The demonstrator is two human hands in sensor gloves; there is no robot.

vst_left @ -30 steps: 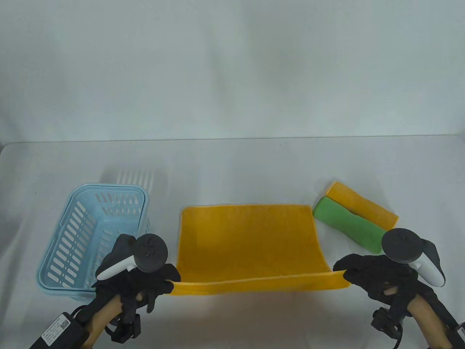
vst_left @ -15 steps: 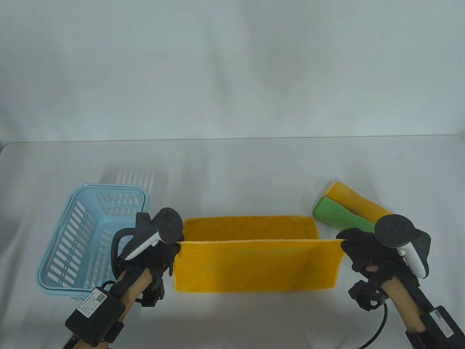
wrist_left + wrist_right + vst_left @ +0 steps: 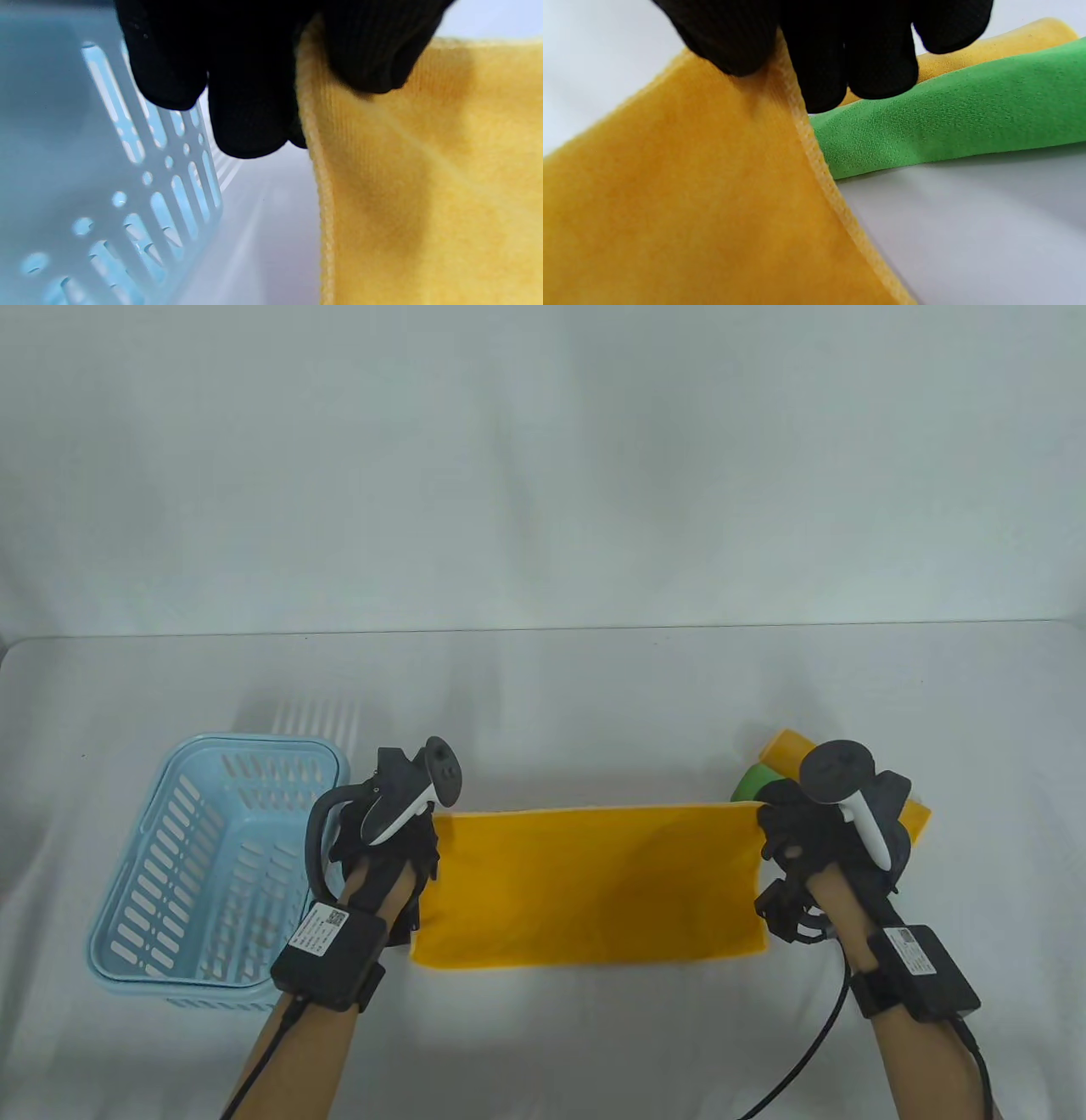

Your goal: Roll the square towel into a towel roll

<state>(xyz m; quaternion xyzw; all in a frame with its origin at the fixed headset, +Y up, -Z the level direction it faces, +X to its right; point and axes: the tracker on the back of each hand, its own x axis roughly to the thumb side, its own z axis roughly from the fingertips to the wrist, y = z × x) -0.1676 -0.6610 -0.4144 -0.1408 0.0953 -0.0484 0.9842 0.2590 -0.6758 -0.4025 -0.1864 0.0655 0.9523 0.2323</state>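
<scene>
Two hands pinching yellow towel [image 3: 590, 886] far corners, left hand [image 3: 392, 848], right hand [image 3: 802, 836]

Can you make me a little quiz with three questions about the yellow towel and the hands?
1. True or false: the yellow towel is already rolled into a tube.
2. Which things lie right behind the right hand? A) a blue basket B) a green roll and a yellow roll C) a cup
3. Fill in: each hand pinches one far ______ of the towel.

Key:
1. False. It lies folded flat, with the left hand and right hand at its far edge.
2. B. The green roll and yellow roll sit there; the blue basket is by the left hand.
3. Corner.
</scene>
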